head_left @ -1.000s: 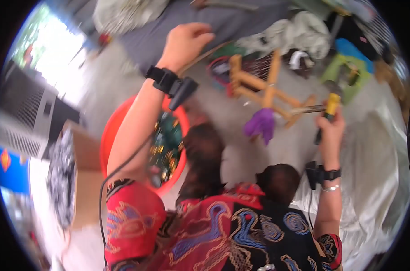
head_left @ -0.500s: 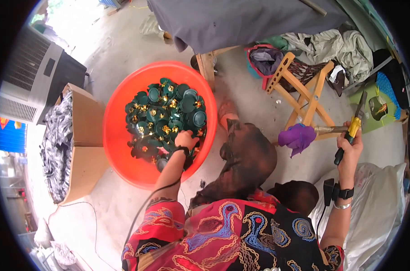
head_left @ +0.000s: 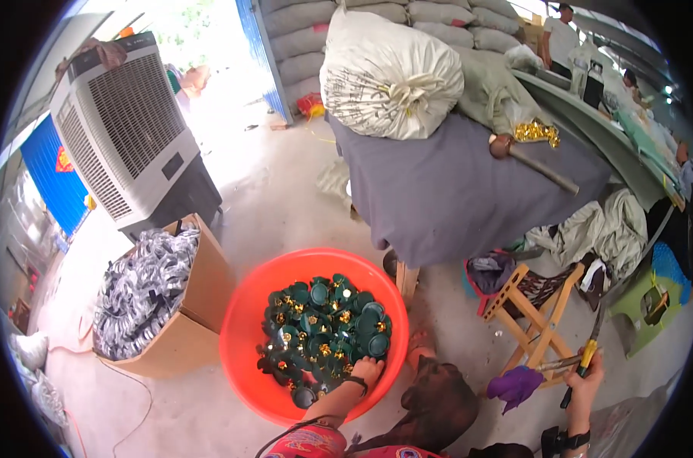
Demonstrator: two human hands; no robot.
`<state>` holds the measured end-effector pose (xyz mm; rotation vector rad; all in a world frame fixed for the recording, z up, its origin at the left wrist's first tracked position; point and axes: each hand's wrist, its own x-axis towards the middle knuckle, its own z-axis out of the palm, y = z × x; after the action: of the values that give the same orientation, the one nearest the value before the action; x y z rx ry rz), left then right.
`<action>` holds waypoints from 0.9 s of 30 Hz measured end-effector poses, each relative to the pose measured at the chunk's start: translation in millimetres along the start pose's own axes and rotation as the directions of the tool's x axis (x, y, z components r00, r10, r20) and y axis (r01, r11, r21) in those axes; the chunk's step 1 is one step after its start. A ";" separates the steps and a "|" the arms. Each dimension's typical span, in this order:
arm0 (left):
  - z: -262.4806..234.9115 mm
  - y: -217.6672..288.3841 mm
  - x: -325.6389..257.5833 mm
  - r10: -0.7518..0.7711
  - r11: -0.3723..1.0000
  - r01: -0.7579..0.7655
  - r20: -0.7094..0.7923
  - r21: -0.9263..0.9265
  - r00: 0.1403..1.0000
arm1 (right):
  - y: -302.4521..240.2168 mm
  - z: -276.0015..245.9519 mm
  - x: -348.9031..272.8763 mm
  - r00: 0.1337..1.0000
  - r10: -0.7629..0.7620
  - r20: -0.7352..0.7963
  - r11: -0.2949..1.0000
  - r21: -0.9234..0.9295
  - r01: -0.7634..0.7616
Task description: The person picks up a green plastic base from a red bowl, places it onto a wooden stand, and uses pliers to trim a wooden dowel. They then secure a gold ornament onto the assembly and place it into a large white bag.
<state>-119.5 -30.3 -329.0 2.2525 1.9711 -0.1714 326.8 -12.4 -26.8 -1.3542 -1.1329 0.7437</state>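
Reaches with the left hand (head_left: 369, 370) into the red basin (head_left: 242, 340), touching heaped green pieces (head_left: 316, 328) at its near right side; cannot tell whether pinching any. Has a cardboard box (head_left: 209, 275) of silvery-grey strips (head_left: 144, 290) to the left; clasps a yellow-handled tool (head_left: 588, 354) in the right hand (head_left: 585, 382).

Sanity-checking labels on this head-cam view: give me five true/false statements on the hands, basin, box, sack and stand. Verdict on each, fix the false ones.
1. The left hand is inside the red basin. True.
2. The right hand is empty. False: the right hand holds a yellow-and-black-handled tool.
3. The cardboard box stands to the left of the red basin. True.
4. The white sack lies on the floor. False: the white sack rests on the grey-covered table.
5. The basin holds green pieces with gold bits among them. True.
6. The wooden stand is left of the basin. False: the wooden stand is to the right.
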 end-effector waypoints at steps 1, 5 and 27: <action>-1.3 -3.4 0.0 -0.005 1.000 0.005 -0.017 0.000 1.000 | -1.7 0.5 0.1 1.000 0.029 0.007 1.000 0.002 -0.029; 3.5 -9.7 5.5 -0.070 0.998 0.070 0.024 0.000 0.997 | -16.9 2.0 -1.5 0.996 0.092 0.010 0.995 0.041 -0.092; -395.3 140.4 -0.4 0.206 0.400 -0.663 -0.642 -0.633 0.738 | -73.0 -37.3 -44.1 0.990 -0.119 -0.077 0.987 0.101 0.126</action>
<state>16.2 23.1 64.3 2.0404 0.9879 1.2525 332.6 -76.0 41.0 -1.2015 -1.0953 0.6526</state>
